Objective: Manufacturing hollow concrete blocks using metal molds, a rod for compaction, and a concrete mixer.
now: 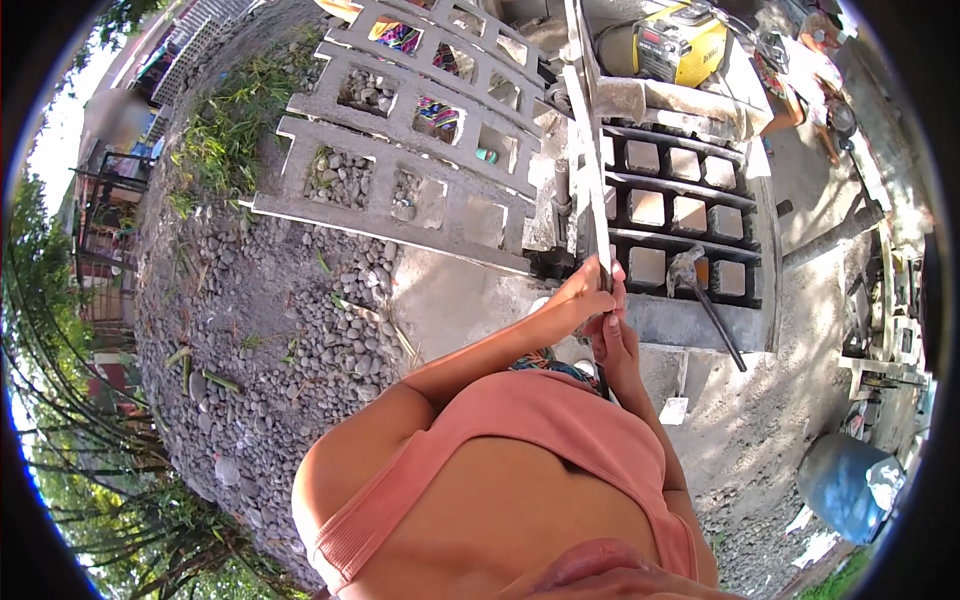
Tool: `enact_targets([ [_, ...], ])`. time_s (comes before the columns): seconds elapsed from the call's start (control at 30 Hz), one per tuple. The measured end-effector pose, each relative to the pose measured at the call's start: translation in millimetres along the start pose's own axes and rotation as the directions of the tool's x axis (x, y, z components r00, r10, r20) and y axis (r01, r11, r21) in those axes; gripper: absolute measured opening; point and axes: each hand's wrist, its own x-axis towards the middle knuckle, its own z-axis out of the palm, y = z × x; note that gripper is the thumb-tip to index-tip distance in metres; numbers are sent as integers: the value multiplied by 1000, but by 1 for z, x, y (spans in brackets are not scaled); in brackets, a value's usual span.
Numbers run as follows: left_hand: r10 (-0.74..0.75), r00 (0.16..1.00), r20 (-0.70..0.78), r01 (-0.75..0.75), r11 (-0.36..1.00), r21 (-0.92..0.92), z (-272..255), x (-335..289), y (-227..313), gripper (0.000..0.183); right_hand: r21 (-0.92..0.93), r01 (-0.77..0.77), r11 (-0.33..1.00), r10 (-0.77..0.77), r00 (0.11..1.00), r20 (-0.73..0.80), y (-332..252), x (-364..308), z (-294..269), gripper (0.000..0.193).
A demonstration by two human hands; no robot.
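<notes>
My left hand (585,292) is closed around the lower end of a long, pale, straight bar (592,150), which runs away from me toward the top of the view. Just below it, my right hand (614,338) is also closed at the bar's near end, its fingers bent, partly hidden by the left. Right of the bar lies a metal block mould (690,325) with rows of square, pale-topped cores set in dark slots. A hammer (688,272) rests on the mould's near part, its dark handle slanting off toward the lower right.
Rows of hollow concrete blocks (395,130) stand left of the bar, beside loose stones (330,310) and grass (220,125). A yellow and black machine (690,50) sits beyond the mould. Another person (815,75) is at the upper right. A blue drum (845,490) lies lower right.
</notes>
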Motion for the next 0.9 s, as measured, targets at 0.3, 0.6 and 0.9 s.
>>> enact_targets([
  [0.3,433,847,-308,-262,844,468,-51,31,20,78,-306,216,927,-212,976,48,-55,122,50,35],
  [0.6,577,714,-397,-331,778,534,-74,36,82,69,-402,432,807,-407,901,150,-79,185,109,27],
  [0.9,503,771,-390,-33,644,764,-90,52,55,70,-606,396,689,-391,908,149,-95,238,89,42],
])
